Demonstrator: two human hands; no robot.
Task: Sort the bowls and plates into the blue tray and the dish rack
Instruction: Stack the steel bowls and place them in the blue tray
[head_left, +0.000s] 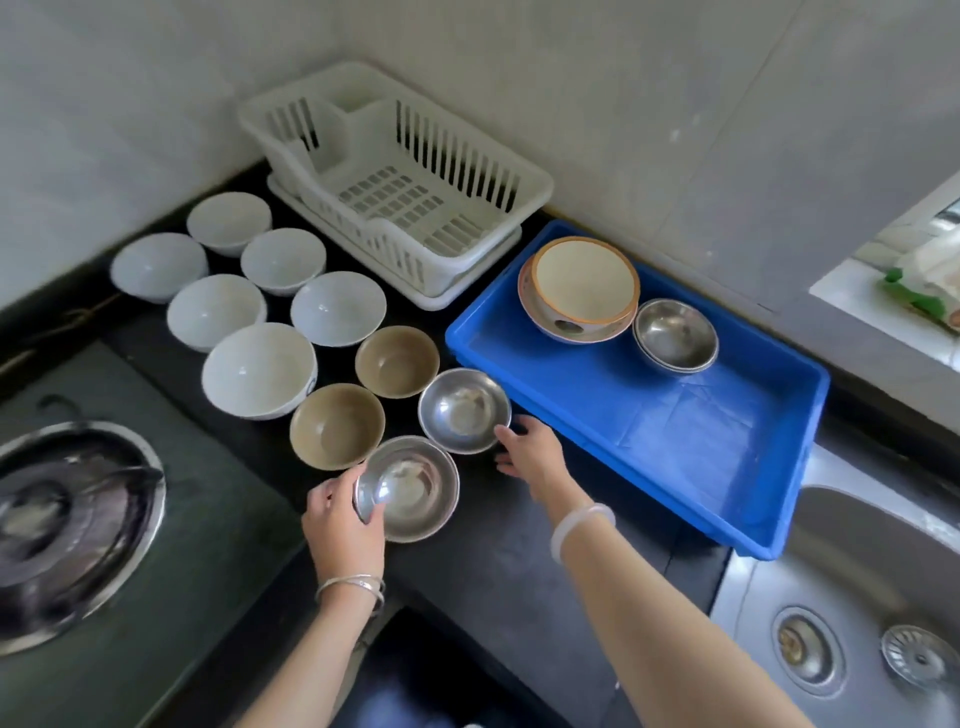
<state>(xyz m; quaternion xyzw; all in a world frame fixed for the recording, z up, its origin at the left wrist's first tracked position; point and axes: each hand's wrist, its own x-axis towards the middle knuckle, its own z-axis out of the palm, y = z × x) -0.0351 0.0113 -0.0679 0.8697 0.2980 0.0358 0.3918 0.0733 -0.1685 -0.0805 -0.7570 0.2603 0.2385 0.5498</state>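
View: head, looking down along the table.
Table (493, 561): dark top, with the stove (78, 519) at its left end and the sink (857, 597) at its right end.
Left hand (340, 525): near the front edge. The grip is closed on the left rim of the near steel bowl (415, 488), fingers curled round it.
Near steel bowl: the frontmost loose bowl, just beside a brown bowl. I cannot tell whether it is lifted off the table.
Right hand (530, 449): grip wide, fingers spread, holding nothing. One fingertip touches the right rim of the far steel bowl (464, 410).
Far steel bowl: upright on the table, between the near steel bowl and the tray.
Brown bowls (397, 361): two, upright, left of the steel bowls.
White bowls (258, 366): six, upright, spread over the left half towards the back edge.
Rack (452, 161): white, in the table's back corner against the wall.
Tray (675, 441): blue, at the right end just beside the rack, with its near corner at the sink's rim.
Orange-rimmed bowls (584, 280): stacked in the tray's back corner, nearest the rack.
Nested steel bowls (675, 332): in the tray, just beside the orange-rimmed bowls.
Bangles: a silver one (350, 584) on the left wrist and a pale one (582, 525) on the right.
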